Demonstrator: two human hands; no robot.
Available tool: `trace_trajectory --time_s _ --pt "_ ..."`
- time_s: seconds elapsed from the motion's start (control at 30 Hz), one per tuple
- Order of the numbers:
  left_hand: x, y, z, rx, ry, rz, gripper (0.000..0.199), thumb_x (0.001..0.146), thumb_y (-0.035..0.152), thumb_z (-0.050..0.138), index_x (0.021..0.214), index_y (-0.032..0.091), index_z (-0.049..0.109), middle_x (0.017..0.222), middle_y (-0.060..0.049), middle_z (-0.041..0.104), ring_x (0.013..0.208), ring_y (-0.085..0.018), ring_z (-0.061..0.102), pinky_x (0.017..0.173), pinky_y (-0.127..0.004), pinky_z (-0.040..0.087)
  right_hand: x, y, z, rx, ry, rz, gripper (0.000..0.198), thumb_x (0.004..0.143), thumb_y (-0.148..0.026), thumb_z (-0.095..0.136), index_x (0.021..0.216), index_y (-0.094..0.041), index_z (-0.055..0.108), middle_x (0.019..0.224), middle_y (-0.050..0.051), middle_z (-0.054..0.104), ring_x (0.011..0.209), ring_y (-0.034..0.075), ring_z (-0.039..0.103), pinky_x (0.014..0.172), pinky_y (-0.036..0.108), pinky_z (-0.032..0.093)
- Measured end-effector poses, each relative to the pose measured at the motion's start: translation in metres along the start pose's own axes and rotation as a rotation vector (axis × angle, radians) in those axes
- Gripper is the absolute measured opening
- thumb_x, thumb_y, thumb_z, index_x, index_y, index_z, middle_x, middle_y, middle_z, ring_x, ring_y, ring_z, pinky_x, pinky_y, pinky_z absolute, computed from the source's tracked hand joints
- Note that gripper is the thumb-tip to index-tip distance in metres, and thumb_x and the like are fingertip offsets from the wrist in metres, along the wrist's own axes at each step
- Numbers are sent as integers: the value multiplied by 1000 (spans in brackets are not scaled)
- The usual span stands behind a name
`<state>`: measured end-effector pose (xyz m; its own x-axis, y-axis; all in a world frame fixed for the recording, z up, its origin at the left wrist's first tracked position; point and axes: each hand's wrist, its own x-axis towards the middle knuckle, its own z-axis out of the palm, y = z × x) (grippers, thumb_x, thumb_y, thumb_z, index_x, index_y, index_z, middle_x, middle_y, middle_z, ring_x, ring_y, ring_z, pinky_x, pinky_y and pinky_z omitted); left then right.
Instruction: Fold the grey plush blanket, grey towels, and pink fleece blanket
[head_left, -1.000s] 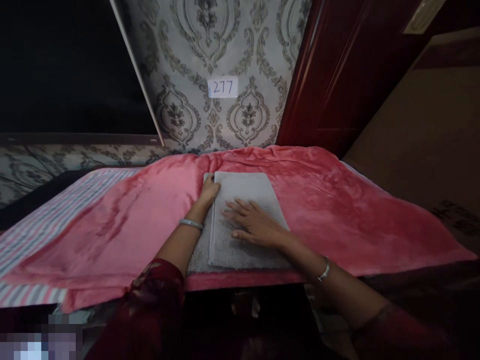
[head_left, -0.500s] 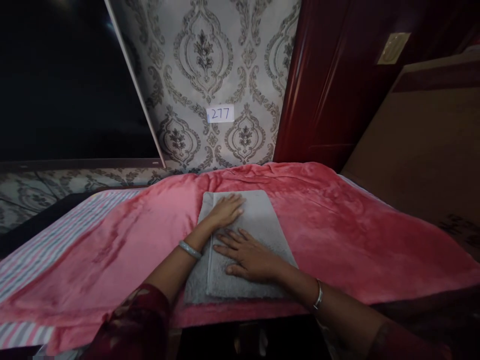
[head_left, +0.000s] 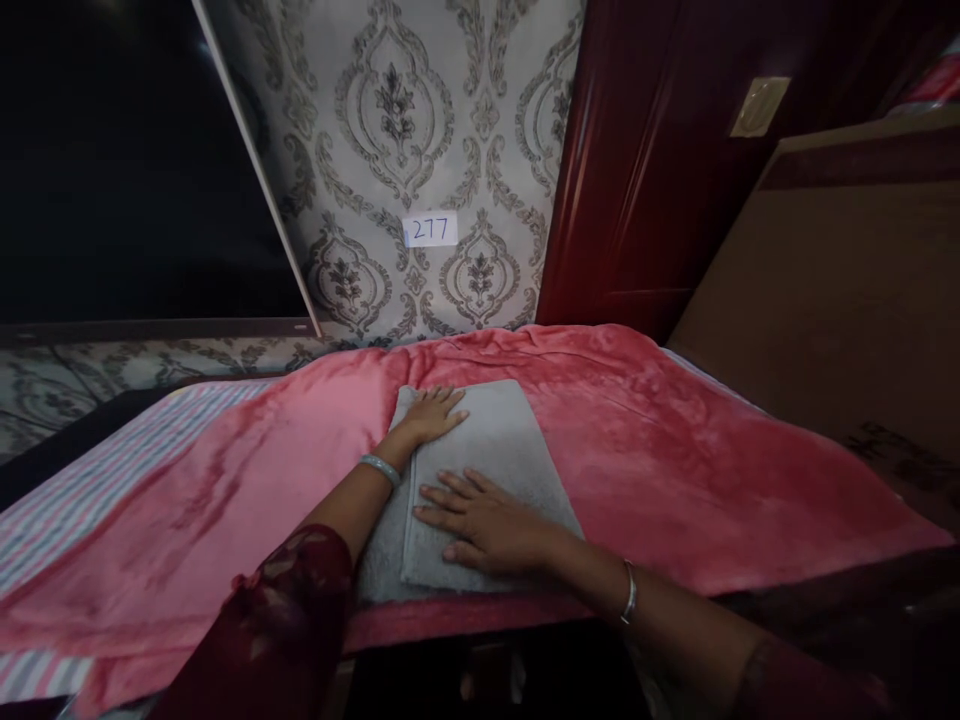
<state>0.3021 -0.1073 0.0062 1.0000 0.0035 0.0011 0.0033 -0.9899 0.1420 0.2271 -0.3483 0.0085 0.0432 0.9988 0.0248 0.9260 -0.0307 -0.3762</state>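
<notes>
A folded grey towel (head_left: 491,435) lies on a pink plush blanket (head_left: 637,470). Its upper layer stops short of the left side, so a strip of the lower layer shows there. My left hand (head_left: 433,414) rests flat near the towel's far left corner, fingers spread, a bracelet on the wrist. Nearer to me, my right hand (head_left: 491,525) lies palm down on the towel's front half, fingers apart and pointing left. Neither hand grips anything.
Under the blanket a striped cloth (head_left: 150,450) shows at the left. A dark screen (head_left: 135,170) stands at the back left. Beside a dark red wooden panel (head_left: 637,180), a large cardboard box (head_left: 832,280) stands at the right. A paper label (head_left: 430,229) is on the patterned wall.
My left hand has slid left toward the towel's far left corner. My right hand has come slightly nearer to me, still flat on the towel. The view has shifted a little.
</notes>
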Motion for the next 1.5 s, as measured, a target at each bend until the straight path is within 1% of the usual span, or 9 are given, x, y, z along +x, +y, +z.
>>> trace_trajectory --time_s 0.17,0.33,0.47,0.57,0.8,0.9,1.07,1.23,1.5 --pt "3 5 -12 19 -20 -1 68 99 57 40 157 22 38 166 -16 27 153 -39 20 121 -62 15 -18 1 -20 108 2 -60 59 104 -54 45 157 -30 38 163 4 34 153 22 22 126 48 13" --pt "13 38 -15 -55 -13 395 55 103 49 33 155 31 41 167 -5 28 156 -28 18 125 -56 10 -25 27 -36 3 127 161 56 103 -48 49 153 -22 46 157 12 43 149 26 32 124 49 18" --pt "14 64 2 -59 -87 502 56 103 51 34 156 35 36 167 -3 28 157 -28 14 124 -59 8 -27 32 -16 -56 78 79 64 101 -58 49 157 -29 38 166 9 25 154 32 17 123 59 9" --pt "17 65 13 -39 -62 532 59 102 55 37 157 36 33 167 -4 27 157 -29 14 124 -59 7 -28 29 -4 -42 68 82 66 101 -61 44 160 -34 31 169 5 14 155 32 9 123 61 4" --pt "56 35 13 -23 -51 353 68 99 63 37 159 32 31 169 -8 21 156 -34 16 123 -58 12 -29 31 -7 23 57 81 67 101 -59 48 160 -36 28 169 1 13 156 27 1 124 58 -2" --pt "72 23 11 -54 -72 265 68 99 63 36 159 30 33 167 -9 27 154 -32 23 123 -55 18 -29 32 -8 37 47 79 68 101 -61 46 161 -36 26 170 1 9 156 27 -2 124 58 -2" --pt "81 15 5 -111 -32 268 63 99 59 36 153 27 45 159 -8 43 148 -26 38 122 -43 27 -28 33 -7 22 44 88 68 100 -61 46 161 -37 25 169 1 11 156 28 0 124 59 1" --pt "62 21 -7 -91 29 221 59 99 50 44 151 24 47 162 -12 37 149 -31 35 122 -52 23 -30 33 -6 -32 50 95 67 101 -61 45 160 -35 29 169 4 16 156 28 5 124 60 6" --pt "-32 8 -13 -139 6 382 58 102 52 38 157 33 36 165 -5 33 154 -26 25 125 -53 9 -18 12 -13 -35 12 63 66 102 -61 43 159 -30 33 168 7 20 156 29 8 123 61 7"
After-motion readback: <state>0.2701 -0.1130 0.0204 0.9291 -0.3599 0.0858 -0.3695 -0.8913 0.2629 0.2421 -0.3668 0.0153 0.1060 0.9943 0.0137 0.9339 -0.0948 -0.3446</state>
